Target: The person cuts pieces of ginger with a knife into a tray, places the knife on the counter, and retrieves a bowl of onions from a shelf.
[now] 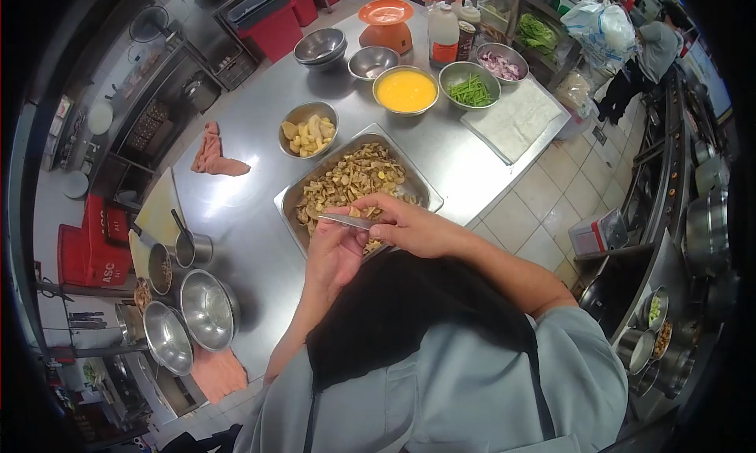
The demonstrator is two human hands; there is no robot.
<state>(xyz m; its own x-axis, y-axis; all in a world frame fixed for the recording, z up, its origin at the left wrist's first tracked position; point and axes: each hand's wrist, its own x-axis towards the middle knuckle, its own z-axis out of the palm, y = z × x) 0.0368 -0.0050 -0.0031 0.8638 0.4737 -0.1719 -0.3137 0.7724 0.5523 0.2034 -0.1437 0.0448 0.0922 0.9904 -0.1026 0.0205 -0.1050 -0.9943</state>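
Over a square metal tray [429,192], my right hand [417,229] pinches the end of a thin metal knife [346,221], whose blade points left. My left hand [331,252] is closed right beside it, palm turned up. A small pale-yellow piece of ginger [355,212] shows just above the blade, between the fingers of my left hand and my right hand. Brown and yellow ginger pieces and peelings [354,173] fill the tray below. Behind the tray, a metal bowl [287,111] holds peeled yellow ginger [309,135].
Bowls of yellow liquid [405,89], green strips [470,92] and chopped purple onion [502,65] stand at the back, near an orange scale [386,28]. Nested bowls [209,307] and a pot [194,250] stand left. Another person [657,51] is at far right.
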